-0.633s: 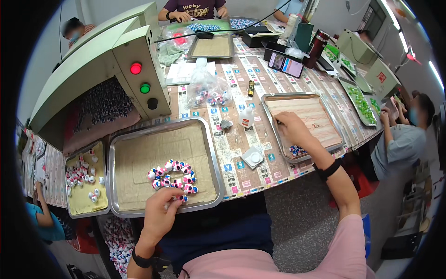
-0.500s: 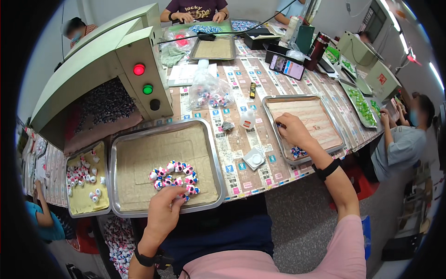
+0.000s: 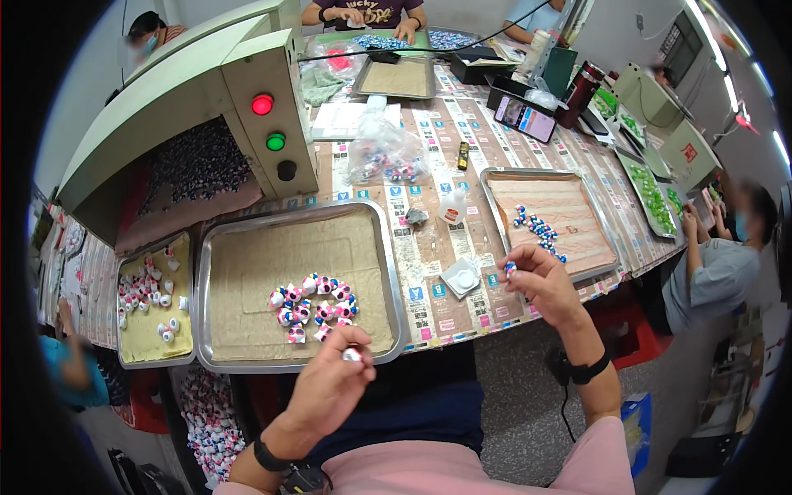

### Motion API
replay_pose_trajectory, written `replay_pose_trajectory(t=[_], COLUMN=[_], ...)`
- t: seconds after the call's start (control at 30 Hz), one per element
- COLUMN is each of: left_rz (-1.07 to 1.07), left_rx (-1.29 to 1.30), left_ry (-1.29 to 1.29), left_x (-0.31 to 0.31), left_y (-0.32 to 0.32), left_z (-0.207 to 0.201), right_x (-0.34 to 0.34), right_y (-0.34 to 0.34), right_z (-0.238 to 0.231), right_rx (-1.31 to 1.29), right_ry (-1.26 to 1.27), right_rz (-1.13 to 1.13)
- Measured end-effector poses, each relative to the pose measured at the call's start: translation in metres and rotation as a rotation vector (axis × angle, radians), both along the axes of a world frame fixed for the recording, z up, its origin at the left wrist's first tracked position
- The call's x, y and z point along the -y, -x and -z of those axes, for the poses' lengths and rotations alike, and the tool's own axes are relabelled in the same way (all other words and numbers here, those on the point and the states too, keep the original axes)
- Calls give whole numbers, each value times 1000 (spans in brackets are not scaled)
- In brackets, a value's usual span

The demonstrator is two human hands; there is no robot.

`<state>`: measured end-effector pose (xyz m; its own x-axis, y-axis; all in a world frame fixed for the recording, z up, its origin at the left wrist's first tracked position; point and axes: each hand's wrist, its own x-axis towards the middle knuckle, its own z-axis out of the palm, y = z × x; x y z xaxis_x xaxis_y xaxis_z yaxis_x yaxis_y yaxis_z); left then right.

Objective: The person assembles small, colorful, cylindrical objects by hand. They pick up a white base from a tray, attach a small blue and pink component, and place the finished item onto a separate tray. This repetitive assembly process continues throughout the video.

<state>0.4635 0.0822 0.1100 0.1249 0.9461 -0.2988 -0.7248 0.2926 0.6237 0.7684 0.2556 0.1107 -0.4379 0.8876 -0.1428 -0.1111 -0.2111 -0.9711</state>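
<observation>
My left hand (image 3: 330, 381) is closed in a pinch on a small white-and-pink figurine piece (image 3: 353, 355), just over the front rim of a large metal tray (image 3: 396, 285). Inside that tray, on beige cloth, a cluster of pink, white and black figurine pieces (image 3: 320, 287) stands near my fingers. Off the near left corner of a second, cloth-lined metal tray (image 3: 590, 276), my right hand (image 3: 544, 287) pinches a small blue-and-white piece (image 3: 510, 268). Several similar blue, white and pink pieces (image 3: 540, 229) lie in a line in that second tray.
At left stands a cream machine (image 3: 268, 70) with red and green lights. A narrow yellow-lined tray (image 3: 153, 346) holds white-and-pink pieces. Between the trays are a white glue bottle (image 3: 452, 206), a small white box (image 3: 462, 278) and a plastic bag of pieces (image 3: 384, 157). Co-workers sit around the table.
My left hand has risen from the cluster and moved right with a piece. My right hand has drawn back toward me out of the right tray, holding a piece, uncovering the row there.
</observation>
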Motion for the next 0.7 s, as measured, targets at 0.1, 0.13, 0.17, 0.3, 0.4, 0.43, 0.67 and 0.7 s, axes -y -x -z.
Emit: replay_pose_trajectory(t=[0.1,0.13,0.17,0.3,0.4,0.43,0.67,0.7], left_rz=[45,77,109,173,114,113,134,133], left_rx=[148,193,237,425,428,412,244,219], left_ry=[2,26,49,71,158,155,66,54], left_x=[-2,-3,-3,-4,-6,-7,-4,-3], left_y=[-19,-24,-26,-31,-33,-33,-36,-36], left_z=[2,2,2,13,9,6,9,10], right_x=[15,20,22,28,31,30,27,26], right_y=[9,11,13,17,19,19,20,21], right_z=[3,2,4,9,5,5,2,3], right_rx=[63,84,88,169,242,253,274,304], right_ry=[-82,-70,-92,-148,-204,-222,-140,-190], right_rz=[-81,-95,-117,-145,-130,-120,-36,-26])
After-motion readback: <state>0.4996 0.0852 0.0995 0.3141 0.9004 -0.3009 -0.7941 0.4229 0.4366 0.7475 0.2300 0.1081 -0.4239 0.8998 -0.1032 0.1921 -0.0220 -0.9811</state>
